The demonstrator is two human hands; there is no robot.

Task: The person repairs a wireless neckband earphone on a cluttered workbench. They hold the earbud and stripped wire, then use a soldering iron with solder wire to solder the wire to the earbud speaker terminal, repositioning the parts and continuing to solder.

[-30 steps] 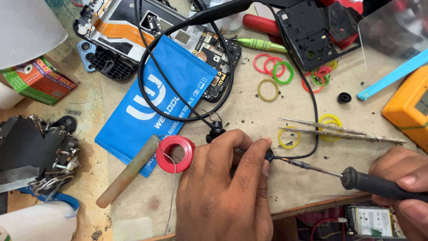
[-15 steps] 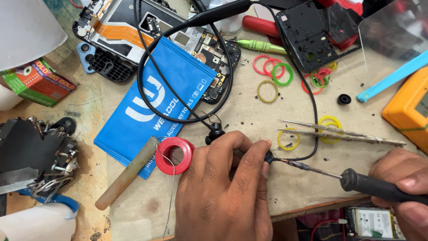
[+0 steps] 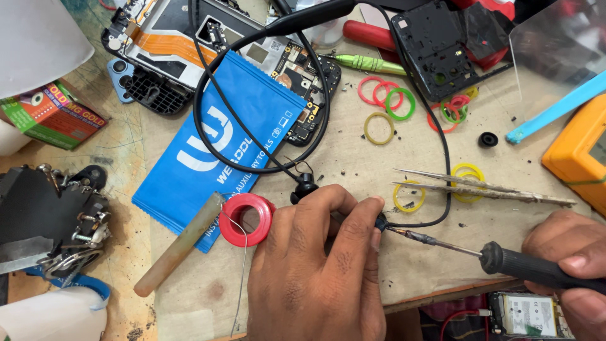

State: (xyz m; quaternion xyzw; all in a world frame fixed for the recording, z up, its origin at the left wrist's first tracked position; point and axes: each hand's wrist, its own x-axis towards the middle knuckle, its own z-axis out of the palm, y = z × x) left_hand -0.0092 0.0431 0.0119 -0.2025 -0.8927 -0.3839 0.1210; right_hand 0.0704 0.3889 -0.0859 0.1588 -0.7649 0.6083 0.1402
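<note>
Far left on the bench [image 3: 353, 158] sits a black clamp stand [image 3: 44, 221], untouched. Just right of it lies a pale stick [image 3: 180, 246], and touching its far end a red solder spool [image 3: 247, 218] with a thin wire trailing toward me. The blue pouch [image 3: 214, 139] lies behind it, under a loop of black cable [image 3: 265, 113].

My left hand [image 3: 315, 271] is down on the bench, fingers curled nearly closed, thumb and forefinger pinching the small black end of that cable [image 3: 380, 221] and pressing it flat. The pinch is tight; almost no gap shows.

By my reckoning I am in the soldering step: the joint is pinned and the iron's tip is at it. The soldering iron [image 3: 499, 259] comes in from the right, its metal tip [image 3: 404, 233] touching or just beside the cable end; I cannot tell which. What this calls for is a steady pinch and fingertips kept clear of the hot tip.

Tweezers [image 3: 480, 186] lie just beyond, over yellow rubber bands [image 3: 467, 173].

My right hand [image 3: 574, 259] is wrapped fully closed around the iron's black handle, at the near right edge.
</note>
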